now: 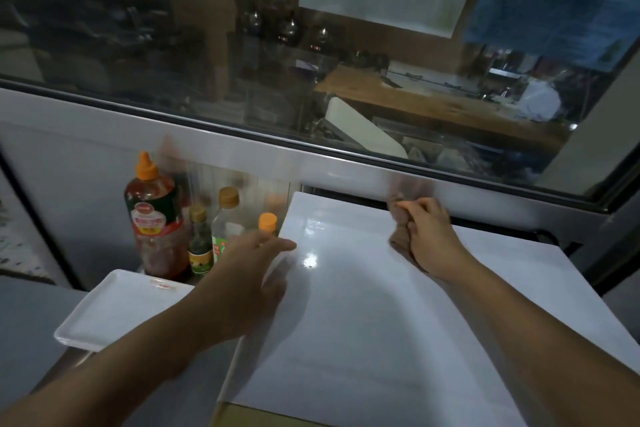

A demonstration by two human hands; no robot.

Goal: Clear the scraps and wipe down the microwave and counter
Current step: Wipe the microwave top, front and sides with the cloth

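At frame centre, our right hand (427,236) clenches a brownish crumpled cloth (400,239) on the glossy white microwave (363,322); our left hand (249,274) lies flat, released.

White microwave (363,305) (brown cloth (401,239))

A white microwave top (363,322) stood below the window, glossy and catching a glare spot. A brownish cloth (401,239) lay bunched on its far side. Left of it ran a grey counter (31,340), which carried a white rectangular tray (114,308) and, behind the tray, a cluster of sauce bottles (156,218) standing upright.
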